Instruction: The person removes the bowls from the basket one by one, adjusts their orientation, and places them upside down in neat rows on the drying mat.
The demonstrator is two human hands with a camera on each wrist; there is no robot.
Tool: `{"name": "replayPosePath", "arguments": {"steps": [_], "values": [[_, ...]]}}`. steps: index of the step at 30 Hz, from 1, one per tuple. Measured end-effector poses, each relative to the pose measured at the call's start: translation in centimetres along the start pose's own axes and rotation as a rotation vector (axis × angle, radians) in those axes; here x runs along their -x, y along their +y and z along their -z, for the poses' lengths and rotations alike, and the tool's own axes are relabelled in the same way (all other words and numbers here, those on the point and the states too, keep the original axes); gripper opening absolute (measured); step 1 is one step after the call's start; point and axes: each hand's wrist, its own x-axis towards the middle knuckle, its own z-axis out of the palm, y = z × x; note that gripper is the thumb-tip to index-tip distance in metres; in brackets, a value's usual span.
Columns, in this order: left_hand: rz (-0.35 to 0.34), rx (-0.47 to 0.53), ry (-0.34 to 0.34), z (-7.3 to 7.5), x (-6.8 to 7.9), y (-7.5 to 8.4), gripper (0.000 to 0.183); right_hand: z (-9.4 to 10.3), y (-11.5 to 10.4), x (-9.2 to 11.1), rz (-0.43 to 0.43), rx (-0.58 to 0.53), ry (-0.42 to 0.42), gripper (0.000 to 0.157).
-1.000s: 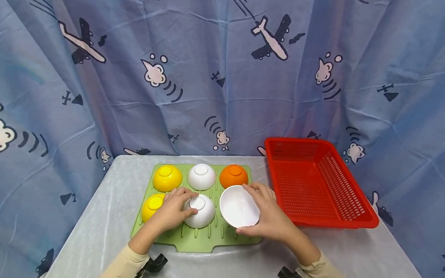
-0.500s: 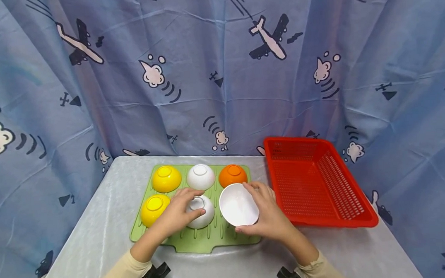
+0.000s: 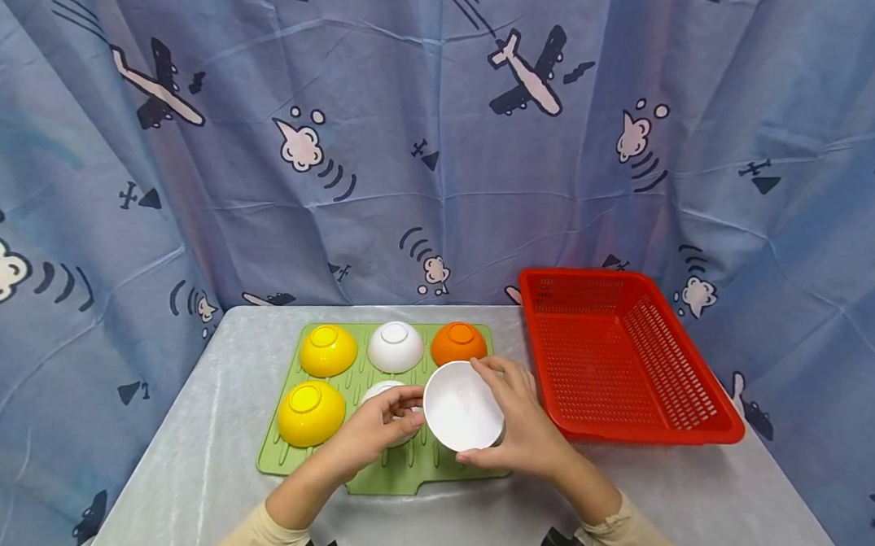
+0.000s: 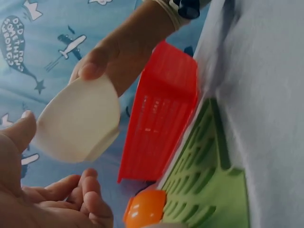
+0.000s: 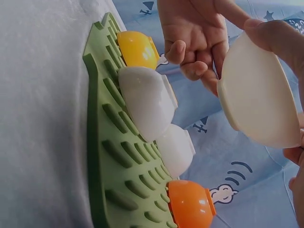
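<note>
A white bowl is held up above the drying mat by my right hand, thumb at the near rim and fingers at the far side. Its inside faces me. My left hand is beside the bowl's left side, thumb and fingers parted around it in the left wrist view; whether they touch it I cannot tell. Below that hand, partly hidden, another white bowl stands upside down on the green drying mat. Yellow bowls, one more white bowl and an orange bowl also lie upside down there.
A red plastic basket with slotted walls stands on the table to the right of the mat. The grey-white table ends at a blue patterned curtain behind.
My left hand has moved right, off the white bowl on the mat, towards the held bowl. My right hand has shifted slightly left with its bowl.
</note>
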Motion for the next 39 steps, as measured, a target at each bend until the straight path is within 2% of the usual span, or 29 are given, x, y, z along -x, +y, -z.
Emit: {"name": "replayPosePath", "arguments": {"steps": [5,12,18,23,28,35,39], "values": [[0.069,0.1,-0.059,-0.3,-0.1,-0.4,0.061,-0.3,-0.3,0.0,0.024,0.01,-0.005,0.123],[0.091,0.253,-0.115,-0.4,-0.2,-0.8,0.04,-0.6,-0.3,0.1,0.039,0.021,0.005,0.123],[0.084,0.335,-0.09,-0.5,-0.2,-0.8,0.026,-0.7,-0.5,0.2,0.069,0.062,-0.001,0.124],[0.048,0.307,-0.048,-0.5,-0.1,-0.5,0.031,-0.2,-1.0,0.1,0.075,0.088,-0.021,0.128],[0.025,0.238,0.018,-0.3,0.1,-0.1,0.048,1.0,-1.4,-0.1,0.019,0.023,-0.027,0.124],[-0.023,0.166,0.092,0.2,0.2,0.4,0.056,2.6,-1.3,-0.4,-0.163,-0.113,0.0,0.096],[-0.067,0.066,0.141,0.3,0.3,0.7,0.057,3.0,-0.9,-0.5,-0.209,-0.176,-0.011,0.078]]}}
